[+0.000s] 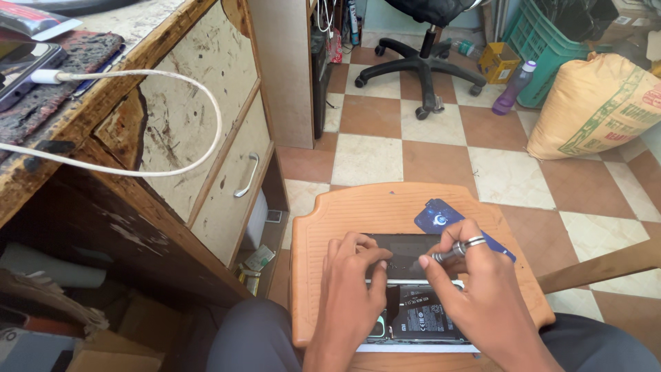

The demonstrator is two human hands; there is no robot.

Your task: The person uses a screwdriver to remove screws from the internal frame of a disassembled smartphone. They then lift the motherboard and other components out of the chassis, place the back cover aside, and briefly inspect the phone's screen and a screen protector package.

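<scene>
Our left hand (351,289) and right hand (482,289) cover much of the opened phone (420,313); we cannot make out the screwdriver (441,256) tip. The chair (420,41) top is cropped.

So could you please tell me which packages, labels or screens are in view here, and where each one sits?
Opened phone: on the orange stool seat, under both hands; black inside with a printed label.
Blue card: beside the right hand; pale round emblem.
Tan sack: floor, right; green printing.
Yellow box: floor, by the office chair.
Phone: desk, top left; dark screen.
</scene>
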